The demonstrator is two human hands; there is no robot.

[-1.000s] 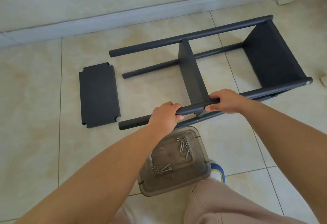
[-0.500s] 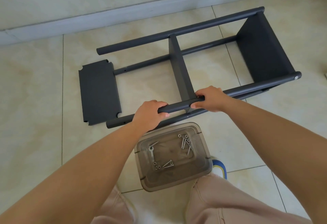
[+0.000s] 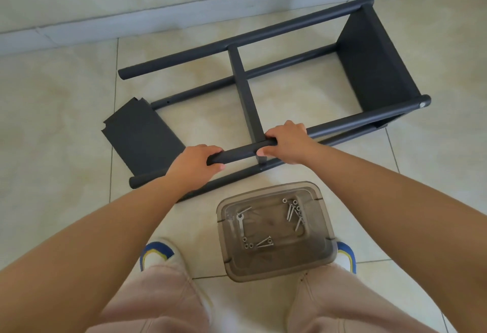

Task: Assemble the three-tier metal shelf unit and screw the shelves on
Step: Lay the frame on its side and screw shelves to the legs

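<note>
A dark grey shelf frame (image 3: 263, 32) lies on its side on the tiled floor, with four long tubes, a middle shelf (image 3: 246, 95) and an end shelf (image 3: 374, 61) fixed at the right. My left hand (image 3: 193, 165) and my right hand (image 3: 286, 143) both grip the near upper tube (image 3: 237, 152), a hand's width apart. A loose third shelf panel (image 3: 139, 135) lies on the floor at the frame's open left end, partly under the tubes.
A clear brown plastic box (image 3: 276, 230) with several screws, washers and a small wrench sits on the floor between my feet. A wall with a skirting board (image 3: 131, 22) runs close behind the frame. My knees and shoes fill the bottom.
The frame has slid left along the floor while both hands keep their grip. Its left tube ends now lie over the loose panel, which has turned askew.
</note>
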